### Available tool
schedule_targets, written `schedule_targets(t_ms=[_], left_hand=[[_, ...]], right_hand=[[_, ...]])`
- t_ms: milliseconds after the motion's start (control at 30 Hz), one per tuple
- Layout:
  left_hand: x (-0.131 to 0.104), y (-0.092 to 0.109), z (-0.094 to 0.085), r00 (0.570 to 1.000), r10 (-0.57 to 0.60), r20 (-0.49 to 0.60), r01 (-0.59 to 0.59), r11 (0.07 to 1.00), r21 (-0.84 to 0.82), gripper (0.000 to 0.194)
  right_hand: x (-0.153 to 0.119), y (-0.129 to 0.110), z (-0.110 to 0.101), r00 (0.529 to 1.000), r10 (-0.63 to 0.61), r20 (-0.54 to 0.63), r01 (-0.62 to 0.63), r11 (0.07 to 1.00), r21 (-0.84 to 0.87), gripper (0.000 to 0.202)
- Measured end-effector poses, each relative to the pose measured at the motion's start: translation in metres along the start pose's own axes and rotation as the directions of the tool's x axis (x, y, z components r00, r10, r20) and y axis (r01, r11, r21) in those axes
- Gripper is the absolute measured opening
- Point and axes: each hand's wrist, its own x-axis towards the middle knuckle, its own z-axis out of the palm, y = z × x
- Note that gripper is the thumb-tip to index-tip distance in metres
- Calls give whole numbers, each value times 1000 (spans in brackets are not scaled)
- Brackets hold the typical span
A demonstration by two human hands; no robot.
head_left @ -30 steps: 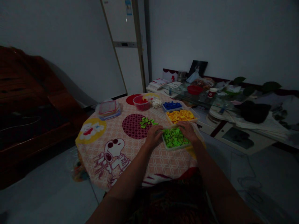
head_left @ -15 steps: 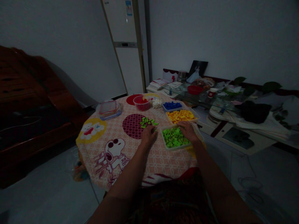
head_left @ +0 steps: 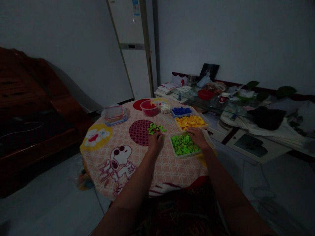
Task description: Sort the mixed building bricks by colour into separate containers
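Note:
My left hand [head_left: 155,142] is low over the tablecloth, beside a small loose heap of green building blocks [head_left: 155,127]. Its fingers are drawn together, and whatever is between them is hidden. My right hand [head_left: 198,138] lies across a clear plastic box [head_left: 183,156], its bent fingers on the far rim. Many green building blocks [head_left: 183,144] fill that box. Just behind it is another box of yellow blocks [head_left: 190,122], and blue blocks [head_left: 181,110] lie in a third one farther back.
A round tub [head_left: 149,111] with red pieces stands at the back, next to white pieces [head_left: 164,108]. Stacked plastic lids or boxes [head_left: 115,115] lie at the left on the patterned tablecloth [head_left: 147,167]. A cluttered glass-topped cabinet [head_left: 209,101] runs behind and to the right.
My left hand has shifted slightly left, closer to the loose green blocks, and its fingers have closed in more. My right hand remains at the box.

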Motion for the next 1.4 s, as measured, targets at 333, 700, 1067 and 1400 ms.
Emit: schedule_targets(t_ms=[333,700,1067,1400], left_hand=[[3,-4,0,996,-75,-47,64,979,-194,24],[-12,26,10,980,197,38,-188,967,-174,24],[-1,9,9,986,161,-34,-163,982,-94,23],[45,-41,-27,959,-134,-249,174,974,146,28]], right_hand=[[0,-2,-1,1000,9,6,-8,1000,-26,34],[0,-2,-2,1000,12,21,-12,1000,-13,33],[1,-3,-3,1000,18,20,-18,1000,4,35],[1,-2,-3,999,18,27,-18,1000,-19,33]])
